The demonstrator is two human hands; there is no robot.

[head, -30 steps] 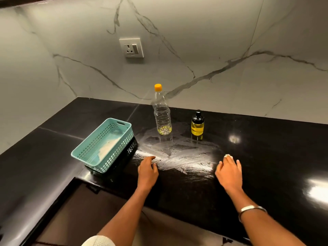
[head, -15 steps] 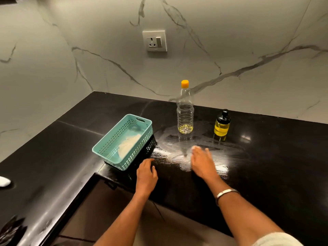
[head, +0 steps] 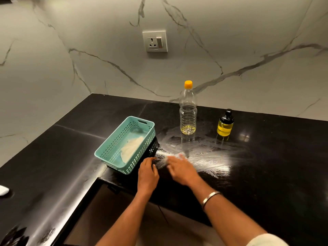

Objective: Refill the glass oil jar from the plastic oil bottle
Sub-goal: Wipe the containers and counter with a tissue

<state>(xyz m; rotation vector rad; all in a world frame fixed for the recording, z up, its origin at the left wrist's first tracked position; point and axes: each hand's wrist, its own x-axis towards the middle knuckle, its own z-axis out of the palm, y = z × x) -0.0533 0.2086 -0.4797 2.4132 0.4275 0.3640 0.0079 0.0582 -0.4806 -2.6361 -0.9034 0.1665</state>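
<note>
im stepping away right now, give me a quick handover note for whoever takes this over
Left hand: rests open on the black counter by the teal basket, holding nothing.
Right hand: blurred, low over the counter's smeared patch; what it holds, if anything, cannot be told.
Plastic oil bottle: upright near the wall, orange cap on, only a little oil at the bottom.
Glass oil jar: upright to the bottle's right, black top on, well filled with yellow oil.
Done: pouring appears finished, both closed.
Left: probably finishing the wipe of the smear.
</note>
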